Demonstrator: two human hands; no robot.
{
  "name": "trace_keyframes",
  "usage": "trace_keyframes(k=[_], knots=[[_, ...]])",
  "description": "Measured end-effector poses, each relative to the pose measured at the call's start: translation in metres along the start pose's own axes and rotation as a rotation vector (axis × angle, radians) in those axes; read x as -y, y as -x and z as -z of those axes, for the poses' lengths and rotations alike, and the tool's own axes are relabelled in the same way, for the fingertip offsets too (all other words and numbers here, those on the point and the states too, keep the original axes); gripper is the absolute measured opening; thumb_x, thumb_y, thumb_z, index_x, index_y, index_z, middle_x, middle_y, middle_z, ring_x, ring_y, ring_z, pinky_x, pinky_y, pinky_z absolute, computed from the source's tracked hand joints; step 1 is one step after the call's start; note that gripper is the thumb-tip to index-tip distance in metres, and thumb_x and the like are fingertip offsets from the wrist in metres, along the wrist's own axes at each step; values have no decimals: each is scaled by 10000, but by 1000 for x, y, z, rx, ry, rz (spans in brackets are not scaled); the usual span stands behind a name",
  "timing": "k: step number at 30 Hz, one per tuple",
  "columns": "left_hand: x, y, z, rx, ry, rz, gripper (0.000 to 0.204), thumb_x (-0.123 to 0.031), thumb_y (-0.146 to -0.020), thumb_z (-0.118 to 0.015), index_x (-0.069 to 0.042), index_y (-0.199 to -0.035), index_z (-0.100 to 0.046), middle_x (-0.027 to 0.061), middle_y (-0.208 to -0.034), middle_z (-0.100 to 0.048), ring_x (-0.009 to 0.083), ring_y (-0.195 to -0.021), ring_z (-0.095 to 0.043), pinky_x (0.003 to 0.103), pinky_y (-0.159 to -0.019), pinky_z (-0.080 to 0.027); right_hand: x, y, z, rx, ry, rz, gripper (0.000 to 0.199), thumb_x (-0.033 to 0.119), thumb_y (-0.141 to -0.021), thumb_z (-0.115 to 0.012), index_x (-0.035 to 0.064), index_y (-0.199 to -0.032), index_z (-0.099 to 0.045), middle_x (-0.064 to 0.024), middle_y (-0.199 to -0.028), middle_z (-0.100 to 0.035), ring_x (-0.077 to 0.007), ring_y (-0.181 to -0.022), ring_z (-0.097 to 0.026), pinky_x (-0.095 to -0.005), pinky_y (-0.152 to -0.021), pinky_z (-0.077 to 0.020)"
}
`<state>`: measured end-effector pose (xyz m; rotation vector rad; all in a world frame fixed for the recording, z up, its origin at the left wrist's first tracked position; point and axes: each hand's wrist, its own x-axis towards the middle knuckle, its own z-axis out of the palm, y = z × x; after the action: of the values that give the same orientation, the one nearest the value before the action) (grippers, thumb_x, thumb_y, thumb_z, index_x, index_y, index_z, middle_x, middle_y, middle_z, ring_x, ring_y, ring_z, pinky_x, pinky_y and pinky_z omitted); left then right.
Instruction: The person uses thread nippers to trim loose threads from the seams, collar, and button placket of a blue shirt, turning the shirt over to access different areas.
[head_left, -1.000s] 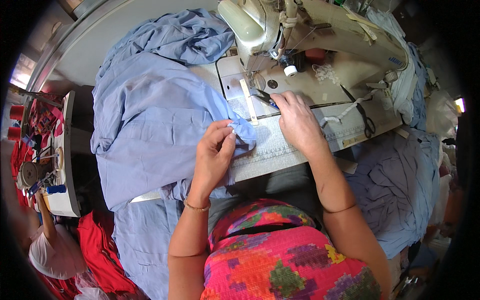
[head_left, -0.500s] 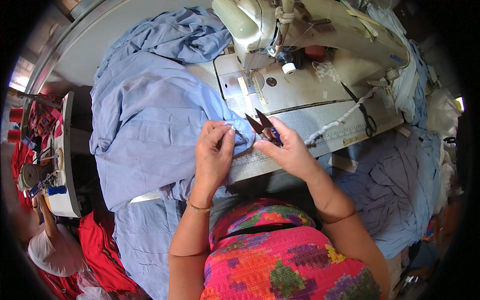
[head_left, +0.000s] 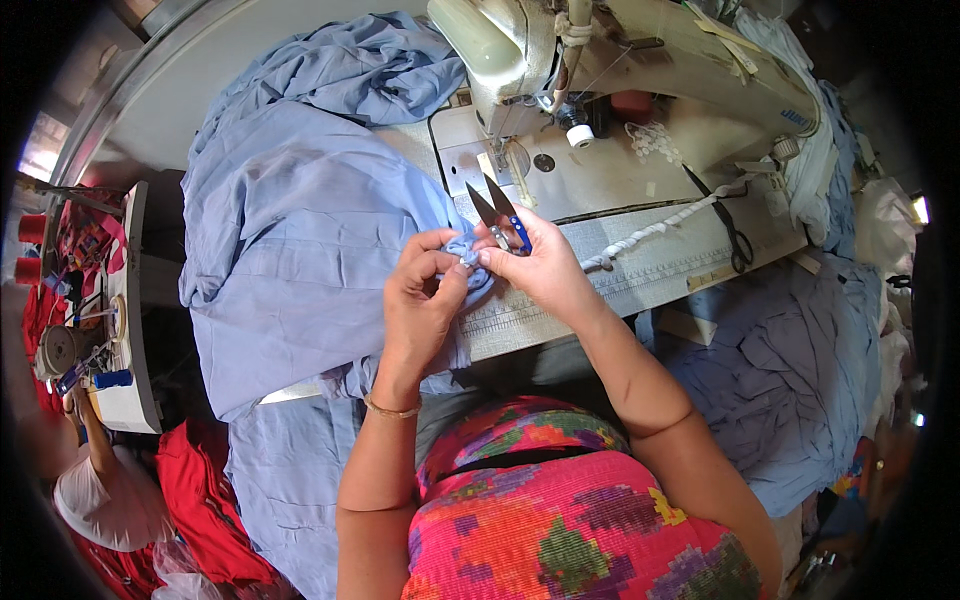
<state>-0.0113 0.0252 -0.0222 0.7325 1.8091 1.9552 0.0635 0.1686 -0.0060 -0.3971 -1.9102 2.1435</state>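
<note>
Between the left hand (head_left: pixel 425 285), pinching it, and right hand (head_left: pixel 540 262), clutching snips (head_left: pixel 490 213), lies bunched blue cloth (head_left: pixel 463 246).

A blue spool (head_left: pixel 113 379) lies near red cloth (head_left: pixel 203 505).

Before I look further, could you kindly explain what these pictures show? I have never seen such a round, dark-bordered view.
No robot here: these are a person's bare hands. All the pictures come from a wide fisheye camera on that person's head, looking down, so edges bend and the corners are black.

The left hand pinches a fold of light blue cloth. Close beside it, the right hand holds small thread snips with blue on the handle, blades apart and pointing away from the person.

Beyond the hands stands a sewing machine. On the worktable, to the right, lie black scissors and a twisted white cord.
</note>
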Motion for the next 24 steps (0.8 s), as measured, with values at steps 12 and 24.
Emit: trace_keyframes(k=[12, 24], knots=[[-6, 0, 1, 2, 64, 157, 89, -29, -845, -580, 40, -814, -628, 81, -1041, -614, 84, -846, -539, 206, -719, -430, 2, 3, -1, -115, 497, 265, 262, 106, -864, -566, 0, -1092, -491, -184, -946, -598, -317, -855, -602, -360, -736, -467], [-5, -2, -6, 3, -130, -16, 103, -29, -853, -564, 70, -839, -589, 114, -966, -618, 160, -875, -565, 268, -789, -441, 19, 35, 3, -51, 994, 445, 249, 148, -839, -590, 65, -1070, -543, -132, -840, -621, -336, -703, -606, -422, -614, -482]])
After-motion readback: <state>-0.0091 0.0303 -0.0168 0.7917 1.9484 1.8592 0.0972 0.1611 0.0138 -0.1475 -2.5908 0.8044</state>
